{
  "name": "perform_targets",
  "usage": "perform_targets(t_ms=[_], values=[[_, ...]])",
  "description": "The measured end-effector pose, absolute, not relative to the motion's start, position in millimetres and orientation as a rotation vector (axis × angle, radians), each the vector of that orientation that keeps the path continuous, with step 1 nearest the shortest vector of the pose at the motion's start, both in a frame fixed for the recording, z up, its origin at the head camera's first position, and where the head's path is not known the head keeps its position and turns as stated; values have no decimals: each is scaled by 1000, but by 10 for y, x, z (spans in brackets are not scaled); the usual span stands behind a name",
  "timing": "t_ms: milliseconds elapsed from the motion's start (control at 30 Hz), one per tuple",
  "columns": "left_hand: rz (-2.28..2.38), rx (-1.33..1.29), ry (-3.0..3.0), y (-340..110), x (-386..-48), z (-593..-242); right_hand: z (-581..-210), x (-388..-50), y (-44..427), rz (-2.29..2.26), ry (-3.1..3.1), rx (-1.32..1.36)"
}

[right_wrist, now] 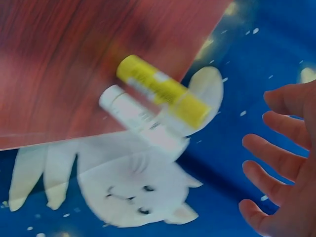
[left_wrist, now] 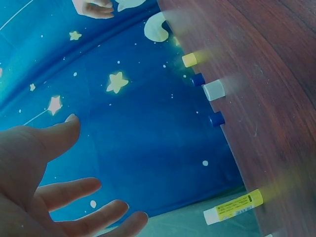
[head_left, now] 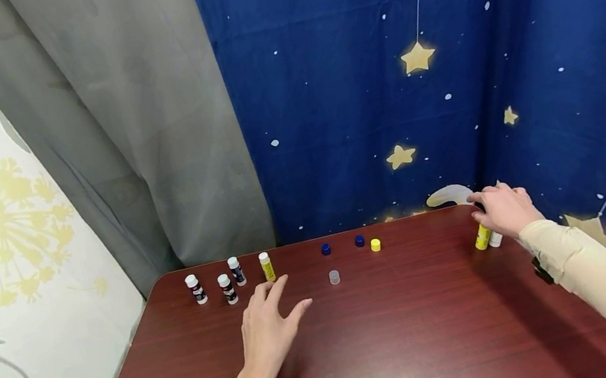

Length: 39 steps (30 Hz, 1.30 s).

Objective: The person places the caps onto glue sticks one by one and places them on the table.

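My left hand [head_left: 266,332] hovers over the table with fingers spread, holding nothing. Just beyond it stands an uncapped yellow glue stick [head_left: 267,267] with a white top. Left of that stand several dark-labelled glue sticks [head_left: 227,289] with white tops. At the right end my right hand [head_left: 505,210] is above a yellow glue stick [right_wrist: 163,91] and a white glue stick [right_wrist: 140,118], which stand upright side by side. In the right wrist view its fingers are apart and do not touch either stick.
Loose caps lie along the table's back: a blue cap [head_left: 326,249], another blue cap [head_left: 359,241], a yellow cap [head_left: 375,245] and a translucent cap [head_left: 334,277] nearer the front. Behind the dark red table [head_left: 397,332] hang a grey curtain [head_left: 193,133] and a blue star-patterned curtain [head_left: 335,91].
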State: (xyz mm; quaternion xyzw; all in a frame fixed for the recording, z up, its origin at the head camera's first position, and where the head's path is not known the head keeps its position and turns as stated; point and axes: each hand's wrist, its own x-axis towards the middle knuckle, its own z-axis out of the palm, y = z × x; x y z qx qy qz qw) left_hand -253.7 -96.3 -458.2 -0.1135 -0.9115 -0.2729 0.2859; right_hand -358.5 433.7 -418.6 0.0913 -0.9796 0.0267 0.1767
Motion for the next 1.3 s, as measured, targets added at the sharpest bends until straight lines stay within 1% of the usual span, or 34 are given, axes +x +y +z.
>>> perform_targets(t_ms=[333, 567, 867, 1300], values=[[-750, -295, -2433, -996, -2524, -4567, -3933, -3461, 3690, 105, -2612, 422], [-755, -303, -2399, -1015, -2518, -4526, -3835, -3360, 3319, 146, -2557, 471], [-763, -300, -2384, -1043, -2472, -4498, -3814, -3174, 2973, 227, -2483, 560], [-788, -301, -2391, -1050, -2463, -4486, -3867, -2733, 2412, 349, -2391, 749]])
